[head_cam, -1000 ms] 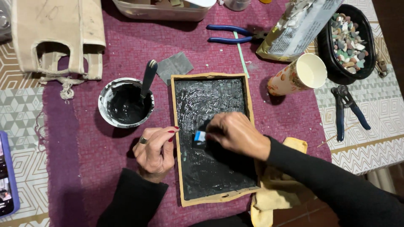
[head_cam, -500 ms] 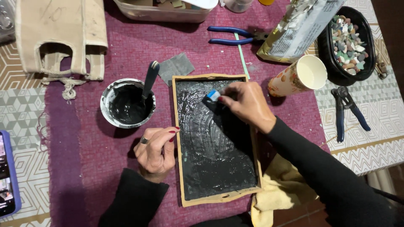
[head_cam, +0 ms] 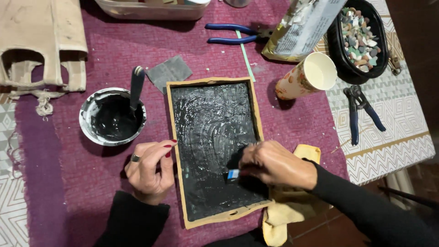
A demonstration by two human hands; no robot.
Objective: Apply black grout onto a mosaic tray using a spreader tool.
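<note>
A rectangular board with a tan rim (head_cam: 171,137) lies on the purple cloth, its face coated with glossy black paste. My right hand (head_cam: 274,163) presses a small blue-edged spreader (head_cam: 233,174) onto the paste near the board's lower right. My left hand (head_cam: 148,170), with a ring and red nails, rests on the cloth and holds the board's left edge with its fingertips. A white bowl of black paste (head_cam: 112,116) with a dark tool standing in it sits left of the board.
A tipped paper cup (head_cam: 307,77), a bag (head_cam: 304,27), a black tray of coloured stones (head_cam: 361,34), blue pliers (head_cam: 233,34), and dark pliers (head_cam: 359,112) lie at right. A yellow cloth (head_cam: 286,208), grey scrap (head_cam: 170,72), and beige fabric (head_cam: 41,41) are around.
My right hand has moved with the spreader from the board's upper right corner down to its lower right area. My left hand has stayed on the left edge.
</note>
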